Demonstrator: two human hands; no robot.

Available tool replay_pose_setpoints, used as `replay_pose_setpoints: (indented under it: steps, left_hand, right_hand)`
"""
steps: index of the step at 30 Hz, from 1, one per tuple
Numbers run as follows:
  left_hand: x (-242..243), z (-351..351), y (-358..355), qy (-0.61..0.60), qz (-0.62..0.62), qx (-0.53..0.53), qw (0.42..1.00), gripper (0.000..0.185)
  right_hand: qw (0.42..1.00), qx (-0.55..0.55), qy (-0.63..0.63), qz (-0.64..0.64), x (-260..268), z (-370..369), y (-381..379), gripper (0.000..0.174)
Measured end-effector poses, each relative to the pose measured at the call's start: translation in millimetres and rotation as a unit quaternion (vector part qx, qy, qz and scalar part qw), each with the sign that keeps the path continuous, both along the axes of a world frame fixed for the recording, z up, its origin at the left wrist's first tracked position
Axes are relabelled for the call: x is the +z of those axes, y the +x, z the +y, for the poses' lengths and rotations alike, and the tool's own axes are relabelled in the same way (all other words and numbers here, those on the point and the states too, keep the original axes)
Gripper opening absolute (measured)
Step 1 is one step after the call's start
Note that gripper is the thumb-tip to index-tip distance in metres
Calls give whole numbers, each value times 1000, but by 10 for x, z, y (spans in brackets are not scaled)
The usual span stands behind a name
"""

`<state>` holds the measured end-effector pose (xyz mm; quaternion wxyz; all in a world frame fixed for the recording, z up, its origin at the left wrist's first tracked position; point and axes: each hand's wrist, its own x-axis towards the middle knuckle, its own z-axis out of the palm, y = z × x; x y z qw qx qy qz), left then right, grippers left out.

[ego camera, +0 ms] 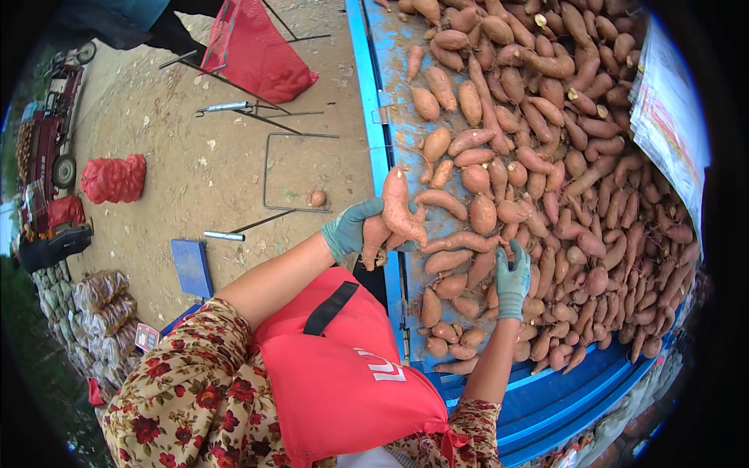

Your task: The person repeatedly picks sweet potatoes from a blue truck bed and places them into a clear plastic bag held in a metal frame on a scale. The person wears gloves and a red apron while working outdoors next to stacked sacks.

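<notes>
My left hand (355,227), in a teal work glove, grips several sweet potatoes at the edge of a blue truck bed. The uppermost sweet potato (400,205) is thick and bent, and others beneath it partly hide my fingers. My gloved right hand (513,284) is over the pile, thumb and fingertips at the thin end of a long sweet potato (459,240) lying on the bed. A large pile of sweet potatoes (562,193) surrounds that hand.
The blue bed edge (361,88) runs between me and the pile. Printed sheeting (670,111) covers the far side. Left are a metal frame (267,169), a red mesh sack (257,55), a filled sack (114,178), a blue platform (190,267) and a scale display (147,337). Another person (55,248) is beyond.
</notes>
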<state>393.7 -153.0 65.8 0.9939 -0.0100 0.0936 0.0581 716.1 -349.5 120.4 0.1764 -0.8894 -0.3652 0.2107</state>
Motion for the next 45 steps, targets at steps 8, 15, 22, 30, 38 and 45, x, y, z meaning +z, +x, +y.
replay_pose_setpoints:
  steps: [8,15,22,30,38,45]
  left_hand:
    - [-58,-162,-1746,408,45,139,901,90]
    - [578,-787,-3005,671,253,194,670,104]
    - [548,-2561,-3554,350,399,452,717,113]
    - [547,-5362,-4010,-121,470,714,505,61]
    - [341,-5776,-4592,-220,762,213,570,63]
    - [-365,-5122,-5104,-177,870,29,460,77]
  right_hand:
    - [956,209,-1,207,-498,230,-1615,33]
    - [884,423,-130,151,-198,1265,-2081,32]
    - [737,639,-193,106,-569,2129,-2512,33]
    - [682,702,-190,81,-463,2290,-3195,35]
    - [670,690,-268,56,-537,2072,-3161,38]
    - [720,648,-242,55,-245,1778,-3050,40]
